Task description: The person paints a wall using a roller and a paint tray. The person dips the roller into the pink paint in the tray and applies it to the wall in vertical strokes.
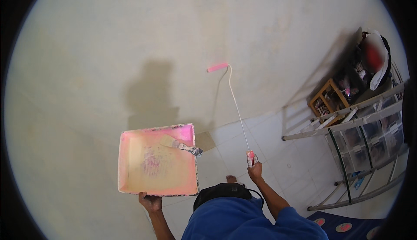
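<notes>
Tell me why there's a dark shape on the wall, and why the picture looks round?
Head view: the dark patch is a shadow cast on the wall, above the paint tray; the paint roller throws a fainter one. The fisheye lens bends the ladder rails and blackens the corners.

A room in a home or similar building, under painting or renovation. A large bare plaster wall point(173, 35), pale and blotchy with uneven patches, fills most of the view, and it meets a floor of light square tiles point(278, 153). A pink paint roller point(217, 67) on a long thin pole rests against the wall, and a paint tray point(157, 160) smeared pink and cream is held up beside it. At the right, a metal ladder point(347, 122) lies tilted near stacked clear plastic drawer bins point(369, 144), a small wooden crate point(326, 101) and piled belongings pushed to the side.
</notes>
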Tool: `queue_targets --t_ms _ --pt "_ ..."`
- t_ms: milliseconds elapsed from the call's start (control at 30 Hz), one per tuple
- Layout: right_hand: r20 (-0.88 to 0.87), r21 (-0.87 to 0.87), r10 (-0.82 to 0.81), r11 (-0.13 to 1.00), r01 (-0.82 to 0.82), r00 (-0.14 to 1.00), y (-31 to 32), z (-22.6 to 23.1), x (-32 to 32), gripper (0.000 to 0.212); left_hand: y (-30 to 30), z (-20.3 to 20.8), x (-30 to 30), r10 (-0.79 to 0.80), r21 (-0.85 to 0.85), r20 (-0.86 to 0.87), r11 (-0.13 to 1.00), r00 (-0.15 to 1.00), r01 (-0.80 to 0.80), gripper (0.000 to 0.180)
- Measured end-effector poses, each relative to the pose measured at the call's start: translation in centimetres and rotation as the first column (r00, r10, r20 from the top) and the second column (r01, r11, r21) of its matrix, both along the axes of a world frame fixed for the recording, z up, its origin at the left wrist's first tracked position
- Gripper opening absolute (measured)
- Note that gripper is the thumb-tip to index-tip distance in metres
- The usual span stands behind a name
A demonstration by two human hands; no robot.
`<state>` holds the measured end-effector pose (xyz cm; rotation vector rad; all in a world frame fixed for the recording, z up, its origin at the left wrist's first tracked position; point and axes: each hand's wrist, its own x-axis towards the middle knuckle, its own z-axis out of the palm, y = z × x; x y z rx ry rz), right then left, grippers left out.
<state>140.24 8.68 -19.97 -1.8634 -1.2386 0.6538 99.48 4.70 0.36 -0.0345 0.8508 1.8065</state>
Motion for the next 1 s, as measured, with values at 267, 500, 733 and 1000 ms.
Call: queue_targets --t_ms 267,500,733,1000 --pt "0.002 0.075 0.047 0.996 -0.048 0.999 0.4 -1.0 -0.7 0.025 -0.8 -4.0 -3.0 -0.084 0.136 0.017 0.987 0.996 0.081 0.022" --pt "-0.095 0.282 0.004 0.959 0.023 0.995 7.4 3.8 -4.2 0.030 -0.9 -2.6 -2.0 -0.122 0.187 -0.002 0.975 0.993 0.120 0.026" --pt "-0.009 0.348 0.052 0.936 -0.046 0.999 13.9 12.6 -4.9 0.036 -0.8 -1.8 -1.0 0.008 0.078 0.023 0.997 1.000 -0.010 0.034" --pt "-0.098 0.162 0.031 0.987 -0.015 0.995 6.9 7.8 -4.0 0.027 -0.4 -1.7 -1.1 -0.013 0.038 0.025 0.999 1.000 0.012 0.009"
